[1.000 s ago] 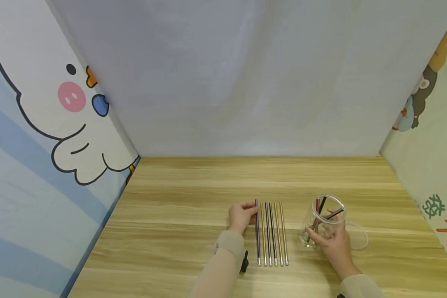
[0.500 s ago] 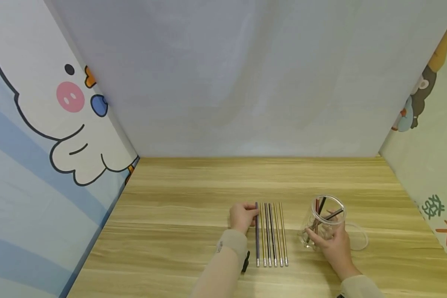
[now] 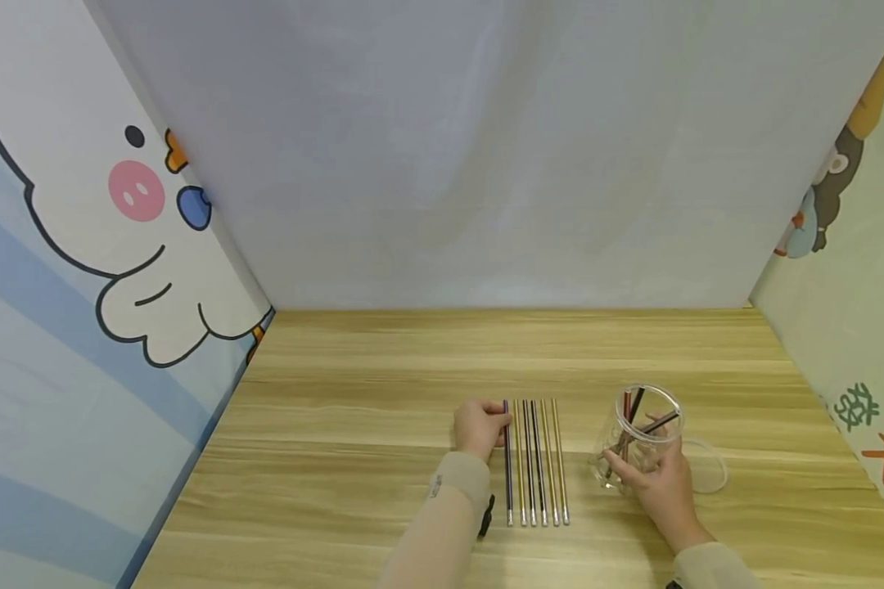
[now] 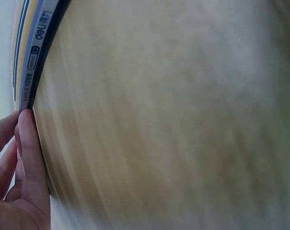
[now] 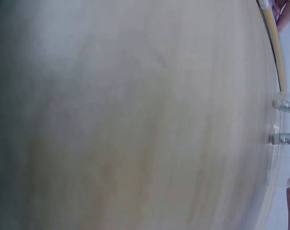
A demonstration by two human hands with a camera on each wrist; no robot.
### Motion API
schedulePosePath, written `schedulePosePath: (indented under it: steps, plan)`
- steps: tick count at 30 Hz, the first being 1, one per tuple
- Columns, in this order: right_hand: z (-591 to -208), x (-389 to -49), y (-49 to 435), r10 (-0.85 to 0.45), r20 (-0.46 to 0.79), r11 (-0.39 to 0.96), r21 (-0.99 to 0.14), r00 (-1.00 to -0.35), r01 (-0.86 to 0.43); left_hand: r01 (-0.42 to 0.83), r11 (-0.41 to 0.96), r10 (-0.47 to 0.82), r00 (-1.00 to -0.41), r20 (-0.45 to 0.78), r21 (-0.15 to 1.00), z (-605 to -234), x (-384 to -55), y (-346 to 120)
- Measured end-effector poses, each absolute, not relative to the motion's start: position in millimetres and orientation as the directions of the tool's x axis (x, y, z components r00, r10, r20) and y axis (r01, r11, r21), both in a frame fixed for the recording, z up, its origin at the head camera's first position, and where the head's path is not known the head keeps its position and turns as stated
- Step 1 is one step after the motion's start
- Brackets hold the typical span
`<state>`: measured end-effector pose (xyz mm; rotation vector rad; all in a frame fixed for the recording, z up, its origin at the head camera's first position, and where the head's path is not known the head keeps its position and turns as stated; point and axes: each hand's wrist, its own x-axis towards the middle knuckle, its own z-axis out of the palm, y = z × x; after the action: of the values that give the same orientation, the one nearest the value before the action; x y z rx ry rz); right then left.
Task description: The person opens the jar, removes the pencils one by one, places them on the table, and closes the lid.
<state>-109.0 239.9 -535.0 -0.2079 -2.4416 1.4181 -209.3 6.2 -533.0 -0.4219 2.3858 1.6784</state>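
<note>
At the left end of a row of pencils, a dark purple pencil [image 3: 508, 474] lies on the table. My left hand [image 3: 479, 427] pinches its far end between thumb and fingertips. Printed lettering shows along this pencil [image 4: 39, 38] in the left wrist view. Beside it lie several gold and black pencils [image 3: 540, 466], eraser ends toward me. My right hand [image 3: 663, 491] grips a clear jar [image 3: 659, 439] from the right, thumb in front. Inside the jar lean several dark and reddish pencils [image 3: 637, 403]. The right wrist view catches only the jar's edge and some metal pencil ends [image 5: 284, 139].
A clear round lid [image 3: 723, 470] lies on the wood-grain table [image 3: 354, 360], right of the jar. Behind the table rises a grey-white backdrop [image 3: 442, 164]. Printed cartoon panels flank the left [image 3: 66, 188] and right [image 3: 818, 311] sides.
The purple pencil has slid slightly toward me and a touch left, its far end now about level with the others. My right hand and the jar have stayed put.
</note>
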Motion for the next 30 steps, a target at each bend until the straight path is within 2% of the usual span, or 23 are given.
schedulePosePath:
  steps: [30]
  plan:
    - [-533.7,-109.5,239.1,0.283,0.154,0.487,-0.874,-0.947,0.003,-0.335,0.291,-0.092,-0.942,-0.322,0.896,-534.0,-209.5,2.7]
